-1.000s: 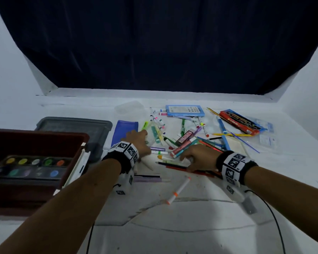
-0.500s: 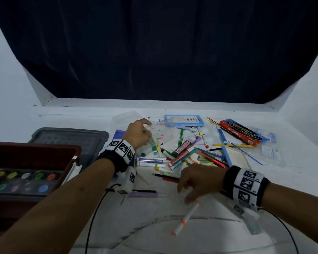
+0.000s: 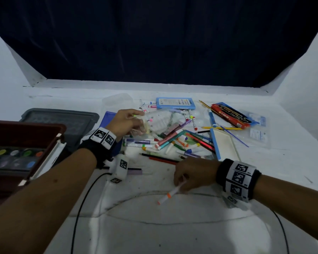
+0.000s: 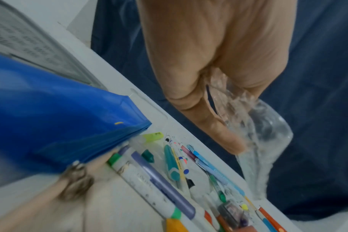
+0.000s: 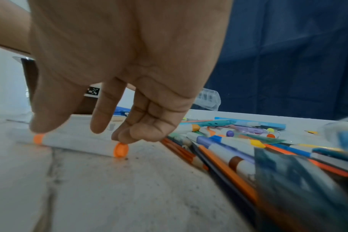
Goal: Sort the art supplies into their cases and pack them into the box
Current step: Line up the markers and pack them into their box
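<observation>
I'm pinching the clear pouch (image 3: pixel 154 123) in my left hand (image 3: pixel 125 123) over the pile (image 3: pixel 174 142) mid-worktop, while my right hand (image 3: pixel 193 175) is closing thumb and fingertips on the orange marker (image 3: pixel 168 195) lying nearer the front edge. It's round, so I'm guessing it could roll away, and the floppy pouch mouth might fold shut.

dark curtain (image 3: pixel 154 43) behind white table (image 3: pixel 154 226)

Curtained white-table (image 3: pixel 154 226) recording booth
</observation>
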